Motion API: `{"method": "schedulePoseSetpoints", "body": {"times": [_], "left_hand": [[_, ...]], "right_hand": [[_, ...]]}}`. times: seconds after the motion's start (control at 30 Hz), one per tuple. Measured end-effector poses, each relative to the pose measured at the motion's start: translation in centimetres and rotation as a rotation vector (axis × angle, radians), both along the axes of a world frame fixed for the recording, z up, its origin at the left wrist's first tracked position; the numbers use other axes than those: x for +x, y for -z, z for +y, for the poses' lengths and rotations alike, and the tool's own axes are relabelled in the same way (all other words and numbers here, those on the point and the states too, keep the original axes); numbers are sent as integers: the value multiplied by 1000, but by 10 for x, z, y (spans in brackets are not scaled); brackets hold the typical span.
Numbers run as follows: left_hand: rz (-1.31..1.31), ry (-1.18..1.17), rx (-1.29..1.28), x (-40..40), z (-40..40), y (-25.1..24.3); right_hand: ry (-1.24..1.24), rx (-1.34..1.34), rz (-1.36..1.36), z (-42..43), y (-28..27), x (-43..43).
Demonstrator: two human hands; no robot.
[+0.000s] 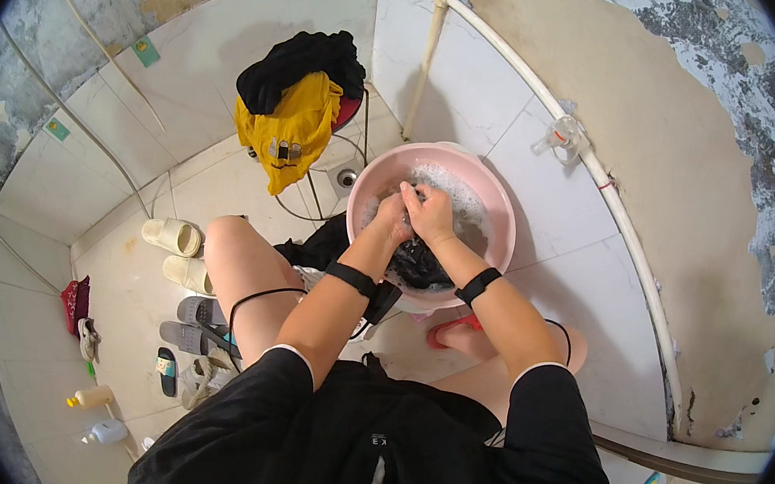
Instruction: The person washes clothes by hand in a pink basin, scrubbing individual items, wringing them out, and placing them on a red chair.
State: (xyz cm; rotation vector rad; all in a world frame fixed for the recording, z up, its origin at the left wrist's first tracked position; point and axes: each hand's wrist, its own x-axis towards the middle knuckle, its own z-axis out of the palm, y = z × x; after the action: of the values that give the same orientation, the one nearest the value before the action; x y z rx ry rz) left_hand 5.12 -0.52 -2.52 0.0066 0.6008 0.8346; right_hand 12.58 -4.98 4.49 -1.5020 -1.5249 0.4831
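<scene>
A round pink plastic basin [504, 216] stands on the floor in front of me, holding sudsy water and a dark wet cloth [419, 263]. Both hands are close together over the basin's middle, gripping part of the dark cloth between them. My left hand [396, 216] has its fingers mostly hidden beside the other hand. My right hand [428, 211] is curled, its thumb and fingers near the left one. White foam [461, 196] floats around the cloth. Each wrist wears a black band.
A stool at the upper left bears a yellow garment [297, 124] and a black garment [304, 64]. Beside it is a floor drain [347, 178]. Cream slippers [173, 237], grey slippers [184, 337] and bottles [94, 396] lie left. A pipe [621, 204] runs along the right wall.
</scene>
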Motion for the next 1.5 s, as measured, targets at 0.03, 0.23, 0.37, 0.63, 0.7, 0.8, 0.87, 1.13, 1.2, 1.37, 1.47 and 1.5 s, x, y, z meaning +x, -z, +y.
{"method": "schedulePoseSetpoints", "body": {"times": [0.03, 0.23, 0.37, 0.63, 0.7, 0.8, 0.87, 1.13, 1.2, 1.37, 1.47, 1.5], "left_hand": [[101, 4, -17, 3, -10, -25], [370, -33, 241, -20, -12, -49], [664, 87, 304, -10, -25, -74], [630, 141, 30, -15, -22, -18], [722, 285, 19, -13, -24, -11], [398, 266, -101, -31, -21, 17], [526, 373, -89, -9, -27, -5], [419, 296, 10, -9, -19, 36], [382, 190, -49, -26, -19, 37], [333, 230, -143, -28, -25, -52], [294, 110, 48, -32, -15, -33], [325, 116, 43, -27, -18, -48]], "right_hand": [[20, -6, 1, -1, 2, 8], [121, 34, -196, 21, 4, 9], [185, -144, -368, 32, 34, 55], [113, -1036, -588, 28, 65, 32], [-51, -1111, -778, 26, 74, 33], [-310, -1161, -860, 30, 80, 44], [-283, -1230, -803, 34, 97, 78], [-23, -844, -23, 36, 107, 48], [-85, -803, 111, 36, 84, 20], [-126, -382, 186, 14, 37, 6], [-34, -295, 35, 14, 5, -16], [33, -290, -22, 17, 5, -9]]}}
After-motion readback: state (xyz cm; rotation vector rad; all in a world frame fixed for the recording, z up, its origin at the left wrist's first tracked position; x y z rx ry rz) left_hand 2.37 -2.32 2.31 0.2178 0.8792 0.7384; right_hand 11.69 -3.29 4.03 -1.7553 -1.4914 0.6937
